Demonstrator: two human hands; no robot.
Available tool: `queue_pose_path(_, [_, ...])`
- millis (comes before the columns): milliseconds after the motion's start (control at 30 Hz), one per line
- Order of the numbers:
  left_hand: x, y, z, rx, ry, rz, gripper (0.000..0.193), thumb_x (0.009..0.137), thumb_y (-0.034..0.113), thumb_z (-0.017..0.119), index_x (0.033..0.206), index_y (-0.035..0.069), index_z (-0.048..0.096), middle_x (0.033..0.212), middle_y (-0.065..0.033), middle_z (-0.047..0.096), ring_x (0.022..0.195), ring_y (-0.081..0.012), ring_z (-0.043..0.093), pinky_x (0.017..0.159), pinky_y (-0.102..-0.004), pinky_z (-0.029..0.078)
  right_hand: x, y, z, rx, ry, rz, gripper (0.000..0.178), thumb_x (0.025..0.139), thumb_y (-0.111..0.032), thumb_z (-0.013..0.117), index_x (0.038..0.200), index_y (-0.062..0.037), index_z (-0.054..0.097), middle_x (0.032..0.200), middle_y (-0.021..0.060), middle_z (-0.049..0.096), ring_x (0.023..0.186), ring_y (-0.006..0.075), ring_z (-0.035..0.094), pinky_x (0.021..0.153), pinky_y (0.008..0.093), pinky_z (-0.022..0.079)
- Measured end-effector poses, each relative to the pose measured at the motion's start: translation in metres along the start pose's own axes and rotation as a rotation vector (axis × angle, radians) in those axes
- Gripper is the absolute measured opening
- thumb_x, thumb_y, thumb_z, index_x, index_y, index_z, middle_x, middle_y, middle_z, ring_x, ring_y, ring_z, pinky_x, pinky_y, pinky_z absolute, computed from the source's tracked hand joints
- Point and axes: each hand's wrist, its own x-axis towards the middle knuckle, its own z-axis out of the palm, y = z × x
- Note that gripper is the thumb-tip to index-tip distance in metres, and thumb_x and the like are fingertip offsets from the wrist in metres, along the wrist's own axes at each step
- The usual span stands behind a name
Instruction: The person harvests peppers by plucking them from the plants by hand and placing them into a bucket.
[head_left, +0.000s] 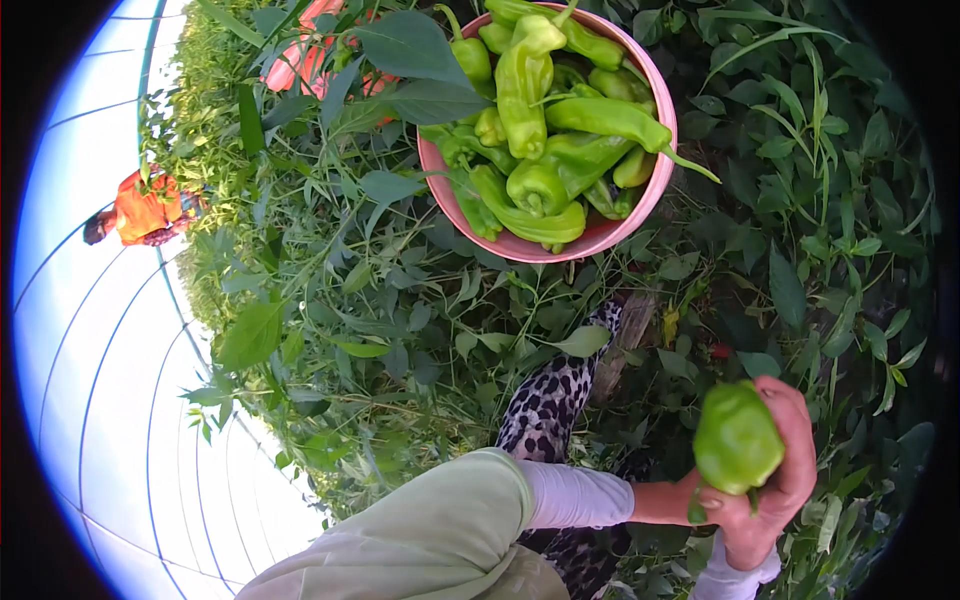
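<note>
Right hand [792, 455] clamped on a plump, glossy light-green pepper [738, 435], stem end downward in view, above dark-green leafy plants [790, 290]. Left hand [714, 502] meets it near the stem end; fingers mostly hidden, cannot tell whether apart or together. Round pink bucket [655, 190] well apart, upper centre, heaped with long green peppers [523, 95]. Person in an orange top [145, 210] at far left.

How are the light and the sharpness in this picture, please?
Head view, left: the pale ribbed background is nearly washed out; head view, right: the foliage lies in shade; head view, top: the peppers in the pink bucket look fairly sharp.
</note>
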Motion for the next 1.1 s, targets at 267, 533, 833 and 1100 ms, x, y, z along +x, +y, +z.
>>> queue_pose_path(267, [0.005, 0.009, -0.033, -0.101, 0.001, 0.067, 0.044, 0.079, 0.015, 0.065, 0.120, 0.006, 0.051, 0.119, -0.0156, 0.047, 0.112, -0.0360, 0.048, 0.087, -0.0433, 0.046, 0.203, -0.033, 0.141, -0.331, 0.068, -0.455, 0.059, 0.067, -0.011, 0.074, 0.122, -0.0053, 0.054, 0.122, 0.0157, 0.054, 0.106, 0.0332, 0.057, 0.090, 0.0380, 0.049])
queue_pose_path(533, [0.005, 0.013, -0.047, -0.140, 0.011, 0.101, 0.044, 0.079, 0.016, 0.066, 0.120, 0.008, 0.052, 0.114, -0.0149, 0.051, 0.107, -0.0351, 0.051, 0.086, -0.0414, 0.047, 0.215, 0.001, 0.188, -0.554, 0.098, -0.399, 0.067, 0.068, -0.027, 0.074, 0.129, -0.0164, 0.049, 0.134, 0.0139, 0.041, 0.117, 0.0367, 0.041, 0.091, 0.0477, 0.034])
queue_pose_path(833, [0.016, 0.012, -0.059, -0.063, 0.130, 0.095, 0.043, 0.080, 0.016, 0.067, 0.120, 0.010, 0.053, 0.108, -0.0140, 0.055, 0.102, -0.0342, 0.056, 0.084, -0.0392, 0.048, 0.182, -0.029, 0.162, -0.487, 0.114, -0.293, 0.046, 0.076, -0.017, 0.061, 0.121, -0.0127, 0.056, 0.135, 0.0210, 0.039, 0.116, 0.0514, 0.042, 0.089, 0.0707, 0.029])
queue_pose_path(1100, [0.010, 0.004, -0.050, 0.148, -0.123, 0.075, 0.036, 0.083, 0.024, 0.061, 0.117, 0.013, 0.056, 0.110, -0.0134, 0.057, 0.104, -0.0315, 0.056, 0.083, -0.0446, 0.047, 0.104, 0.061, 0.051, -0.069, 0.071, -0.088, 0.025, 0.084, 0.001, 0.056, 0.108, 0.0016, 0.061, 0.094, 0.0103, 0.064, 0.088, 0.0207, 0.063, 0.079, 0.0272, 0.050])
